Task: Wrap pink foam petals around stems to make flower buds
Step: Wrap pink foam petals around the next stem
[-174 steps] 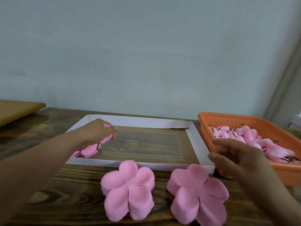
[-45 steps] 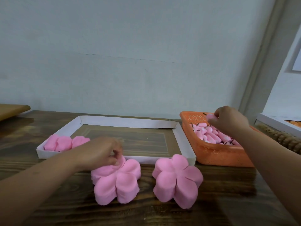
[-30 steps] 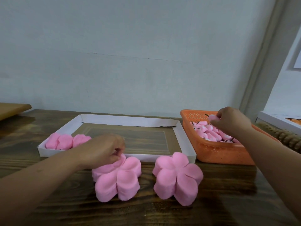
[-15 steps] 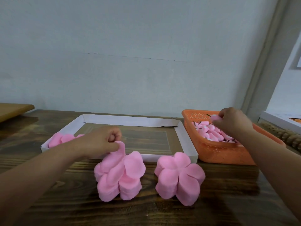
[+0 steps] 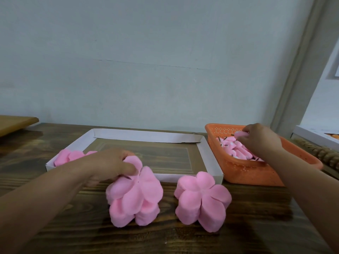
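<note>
Nearest, on the dark wooden tabletop (image 5: 247,226), two stacks of pink five-lobed foam petals: the left stack (image 5: 134,200) and the right stack (image 5: 201,197), apart from each other; the left hand (image 5: 111,165) pinches the top petal sheet (image 5: 136,173) of the left stack, its far lobe peeled upward; behind, a shallow white cardboard tray (image 5: 211,158) with finished pink buds (image 5: 70,157) in its left corner; farthest right, an orange perforated basket (image 5: 256,173) of pink-tipped stems (image 5: 236,149); the right hand (image 5: 260,140) above it grips one pink-tipped stem (image 5: 241,134) between its fingertips.
</note>
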Available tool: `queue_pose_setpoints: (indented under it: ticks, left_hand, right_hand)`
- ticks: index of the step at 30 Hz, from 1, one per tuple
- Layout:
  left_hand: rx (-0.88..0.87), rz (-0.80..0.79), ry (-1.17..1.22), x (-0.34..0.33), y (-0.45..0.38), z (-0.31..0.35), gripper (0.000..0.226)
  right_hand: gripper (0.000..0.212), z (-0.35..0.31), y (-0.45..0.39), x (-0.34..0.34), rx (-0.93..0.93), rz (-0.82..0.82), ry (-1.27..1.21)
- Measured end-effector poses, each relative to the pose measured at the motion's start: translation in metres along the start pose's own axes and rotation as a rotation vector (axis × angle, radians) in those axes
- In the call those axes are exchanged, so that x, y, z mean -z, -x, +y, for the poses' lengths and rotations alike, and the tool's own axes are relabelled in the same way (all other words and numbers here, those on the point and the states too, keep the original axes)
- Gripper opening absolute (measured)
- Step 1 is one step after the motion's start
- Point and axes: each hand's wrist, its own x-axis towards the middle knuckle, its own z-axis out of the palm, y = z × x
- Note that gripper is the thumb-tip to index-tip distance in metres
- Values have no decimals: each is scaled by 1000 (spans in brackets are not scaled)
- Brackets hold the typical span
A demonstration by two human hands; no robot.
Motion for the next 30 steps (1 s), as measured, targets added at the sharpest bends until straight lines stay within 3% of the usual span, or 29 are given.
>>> queue_pose_setpoints:
  ticks: [3, 7, 10, 13, 17, 23, 30]
  left_hand:
    - [48, 28, 414, -6, 2, 8, 12]
    - [131, 34, 813, -19, 0, 22, 14]
    - [147, 50, 935, -34, -5, 33, 17]
    - [133, 23, 1040, -47, -9, 41, 18]
    - [144, -48, 1227, -60, -13, 44, 30]
    - [171, 8, 1248, -65, -14, 41, 14]
    - [71, 63, 1066, -71, -7, 47, 21]
  right_hand:
    - [22, -5, 2, 1, 34, -7, -72]
    - [30, -38, 14, 14, 193, -10, -372]
    - [31, -72, 35, 27, 349, -125, -532]
    - [12, -96, 63, 32, 495, -254, -533]
    - [14, -109, 86, 31, 593, -357, -494]
    - [13, -107, 90, 27, 592, -318, -340]
    - [19, -111, 96, 26, 595, -246, -253]
